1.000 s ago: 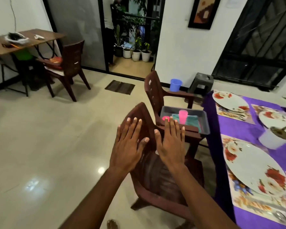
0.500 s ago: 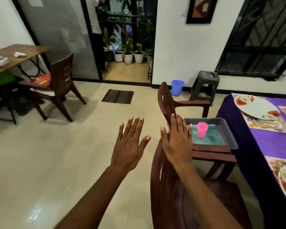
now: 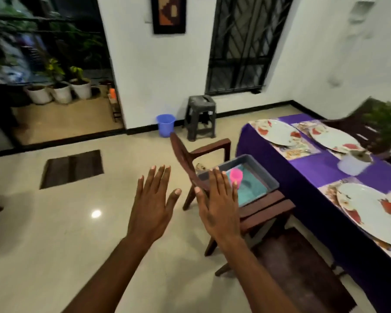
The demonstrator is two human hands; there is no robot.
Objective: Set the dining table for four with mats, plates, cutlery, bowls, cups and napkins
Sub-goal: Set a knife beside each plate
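A grey tray (image 3: pixel 270 177) sits on the seat of a brown chair (image 3: pixel 262 206). In it stand a pink cup (image 3: pixel 236 175) and teal napkins (image 3: pixel 250 188). My left hand (image 3: pixel 152 204) and my right hand (image 3: pixel 219 202) hover flat, fingers straight, holding nothing; the right hand is just in front of the tray. The table with a purple cloth (image 3: pixel 309 168) carries flowered mats (image 3: pixel 296 152), three flowered plates, one of them the near plate (image 3: pixel 370 211), and a white bowl (image 3: pixel 353 162).
A second brown chair (image 3: pixel 303 269) stands close at lower right. A grey stool (image 3: pixel 201 119) and blue bucket (image 3: pixel 165 125) stand by the wall. A dark floor mat (image 3: pixel 71 168) lies left, potted plants (image 3: pixel 61 91) beyond the doorway.
The view has swung right and moved closer to the tray. Both hands stay flat and raised; the right hand has left the near chair's back and now hovers by the tray.
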